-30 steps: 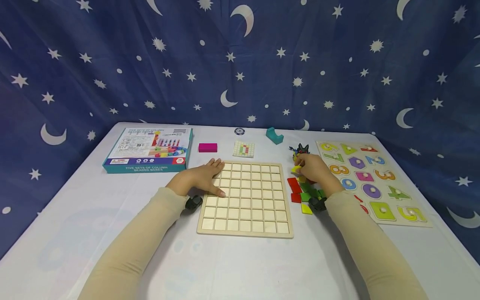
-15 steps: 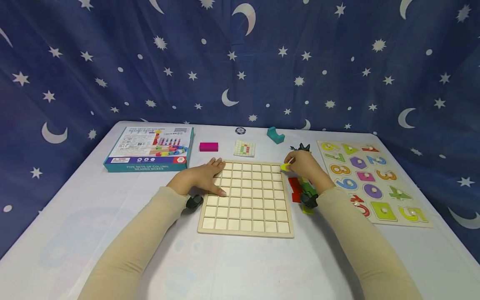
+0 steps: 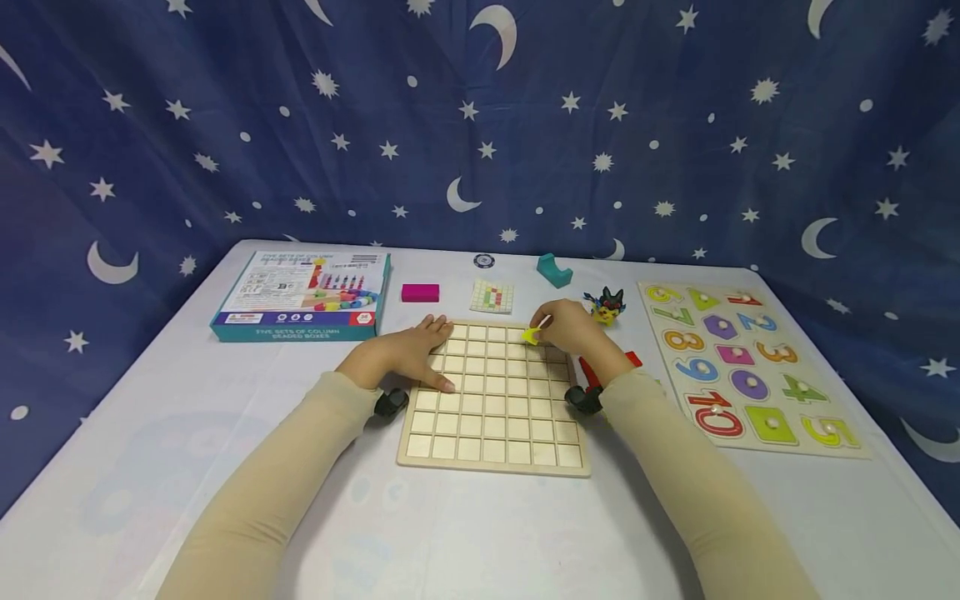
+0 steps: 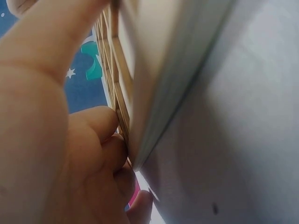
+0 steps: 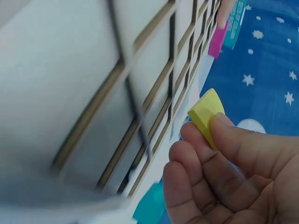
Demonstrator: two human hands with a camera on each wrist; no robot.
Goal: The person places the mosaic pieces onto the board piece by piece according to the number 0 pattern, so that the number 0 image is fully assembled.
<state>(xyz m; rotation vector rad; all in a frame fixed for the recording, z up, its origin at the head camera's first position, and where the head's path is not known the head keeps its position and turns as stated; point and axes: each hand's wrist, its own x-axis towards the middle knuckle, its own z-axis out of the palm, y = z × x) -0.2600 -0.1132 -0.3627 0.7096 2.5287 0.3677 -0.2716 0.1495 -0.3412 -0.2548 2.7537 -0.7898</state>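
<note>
A square wooden grid board (image 3: 482,404) lies flat on the table before me. My left hand (image 3: 405,354) rests on its left edge, fingers spread across the rim and outer cells. In the left wrist view that hand's fingers (image 4: 98,123) lie along the board's side. Between thumb and fingers, my right hand (image 3: 570,327) pinches a yellow tile (image 5: 208,114), held over the board's upper right cells. Red tiles (image 3: 592,371) lie right of the board, partly hidden by the right forearm.
Behind the board are a small patterned card (image 3: 492,297), a magenta block (image 3: 420,293), a teal curved block (image 3: 554,271) and a round chip (image 3: 483,261). A boxed bead set (image 3: 300,296) lies left. A small figurine (image 3: 606,306) and a number puzzle board (image 3: 750,375) are at right.
My right hand has carried the yellow tile leftward from the tile pile to over the board, uncovering the figurine. The left hand has stayed on the board's edge.
</note>
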